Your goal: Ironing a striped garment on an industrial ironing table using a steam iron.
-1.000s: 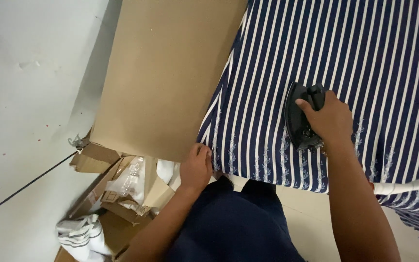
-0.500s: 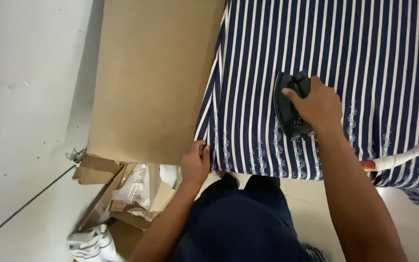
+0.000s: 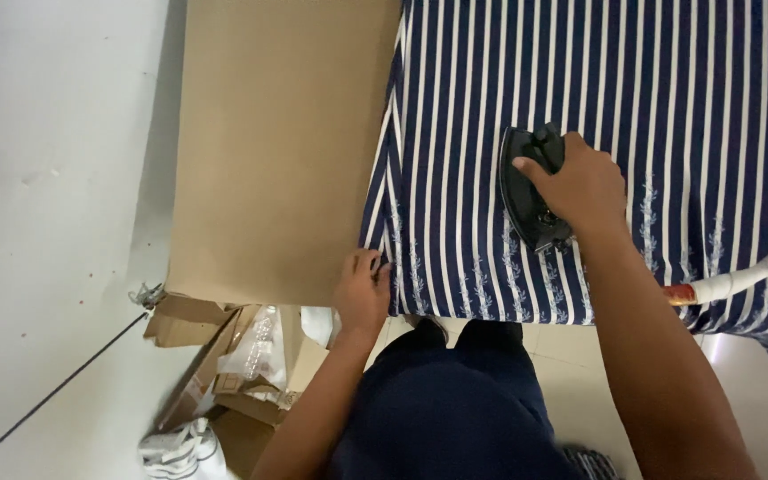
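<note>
Two bare hands at work over one bench, seen from above.

Right hand (image 3: 584,185): fingers curled tight around the handle of a black iron (image 3: 531,191), which sits flat on the striped cloth (image 3: 597,89), towards the near edge of the cloth and right of its middle. Knuckles cover most of the handle; the iron's dark body shows to the left of the hand.

Left hand (image 3: 363,292): at the near left corner of the cloth, fingers pressed together and pinching the hem where it meets the bench's near edge.

Striped cloth: navy blue with white stripes running near to far, a band of small white leaf-like figures along the near hem. It covers the right part of the bench and runs out of view at the far and right sides.

Bench (image 3: 277,151): bare brown surface showing to the left of the cloth.

White cord (image 3: 748,274): thick, with a red and yellow end piece, crossing the near right corner of the cloth.

Cardboard boxes (image 3: 224,356): on the floor below the bench's near left corner, flaps open, clear plastic wrapping inside.

White fabric (image 3: 175,443): a heap near the boxes, at the bottom left.

Grey floor (image 3: 46,222): left of the bench, with a thin dark line running across it.

Dark blue clothing (image 3: 442,418): the person's own, between the two forearms.
</note>
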